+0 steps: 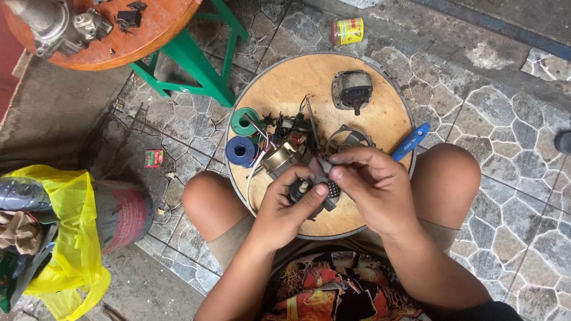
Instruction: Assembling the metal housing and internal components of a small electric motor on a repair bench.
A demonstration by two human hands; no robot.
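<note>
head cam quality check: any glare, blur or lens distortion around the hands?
Head view: soft, even daylight, no hard shadows or glare on the round wooden board. Left hand and right hand are fairly sharp, as is the small black part they grip. Wide-angle bending shows toward the edges, at the green stool and yellow bag.

2 hands point(285, 205) point(369, 184), 2 tape rolls point(245, 121) point(241, 150), 1 motor point(351, 89), 1 tin can point(347, 31), 1 blue-handled tool point(410, 141), 2 round tabletops point(279, 89) point(160, 24).
</note>
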